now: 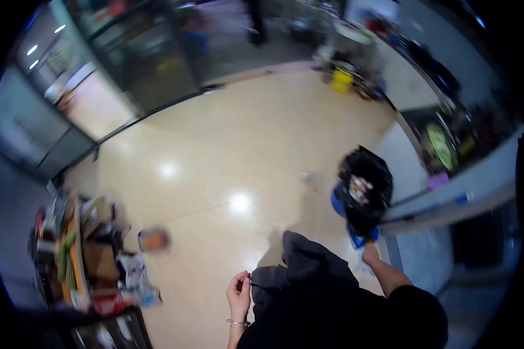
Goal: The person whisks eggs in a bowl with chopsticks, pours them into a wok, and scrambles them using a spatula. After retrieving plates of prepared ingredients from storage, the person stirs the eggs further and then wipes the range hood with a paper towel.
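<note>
My left hand [238,294] is in front of my body at the lower middle, with a bracelet at its wrist. Its fingers are curled into a pinch, and a thin dark strip shows beside the fingertips; what they hold is too small to make out. My right hand [371,252] reaches down on the right, at the lower edge of a flat blue object [355,238]. The fingers there are blurred and partly hidden. Just beyond stands a blue trash bin [337,200] lined with a black bag [384,174], with pale scraps [360,189] inside.
A cluttered shelf [78,250] with boxes and bags stands on the left, an orange-topped item [154,239] on the floor beside it. A counter with a sink [428,139] runs along the right. A yellow container [342,81] stands farther back, and glass doors [151,70] line the back left.
</note>
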`<state>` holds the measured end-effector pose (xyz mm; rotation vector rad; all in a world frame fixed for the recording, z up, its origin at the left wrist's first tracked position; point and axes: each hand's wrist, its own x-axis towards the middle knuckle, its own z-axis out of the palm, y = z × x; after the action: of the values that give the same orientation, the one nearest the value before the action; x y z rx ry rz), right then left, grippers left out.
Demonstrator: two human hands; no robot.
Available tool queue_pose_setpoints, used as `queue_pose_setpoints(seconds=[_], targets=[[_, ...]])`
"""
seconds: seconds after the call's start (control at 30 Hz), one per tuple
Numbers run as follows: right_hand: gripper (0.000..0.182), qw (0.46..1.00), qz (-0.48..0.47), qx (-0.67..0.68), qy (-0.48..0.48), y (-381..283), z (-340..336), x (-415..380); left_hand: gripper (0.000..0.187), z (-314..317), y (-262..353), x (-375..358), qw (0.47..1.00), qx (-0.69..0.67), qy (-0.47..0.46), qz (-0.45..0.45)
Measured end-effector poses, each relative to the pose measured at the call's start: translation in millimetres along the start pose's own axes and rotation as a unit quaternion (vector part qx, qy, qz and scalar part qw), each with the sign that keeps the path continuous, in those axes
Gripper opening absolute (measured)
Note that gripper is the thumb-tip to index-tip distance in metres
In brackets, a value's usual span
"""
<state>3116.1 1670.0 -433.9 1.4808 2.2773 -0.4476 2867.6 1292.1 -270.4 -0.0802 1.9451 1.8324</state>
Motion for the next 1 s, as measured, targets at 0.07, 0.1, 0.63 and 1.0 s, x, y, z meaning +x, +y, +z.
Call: queue_pose_setpoints(seconds=[0.07, 0.1, 0.63, 1.0], targets=[[0.019, 0.993, 0.052, 0.108, 0.014, -38.8, -6.1, -9.3, 0.02, 17.2, 15.1, 45.0, 0.997, 0.019, -0.079, -0.011], [0.019, 0.99, 0.054, 0.127, 0.004, -51.5, -3.1, -3.1, 0.02, 29.9, 16.6, 71.3, 0.994, 0.03, -0.105, -0.016], [0.027, 0.84, -0.295, 0.455, -0.013, -314.5, -294.1, 213.1, 0.051, 362.1, 177.6, 358.4, 0.808, 0.333, -0.41, 0.262], [0.041, 0.645, -0.246, 0.723, -0.009, -286.6, -440.0, 493.1, 0.008, 660.2, 245.2, 581.5, 0.865, 0.105, -0.49, -0.02]])
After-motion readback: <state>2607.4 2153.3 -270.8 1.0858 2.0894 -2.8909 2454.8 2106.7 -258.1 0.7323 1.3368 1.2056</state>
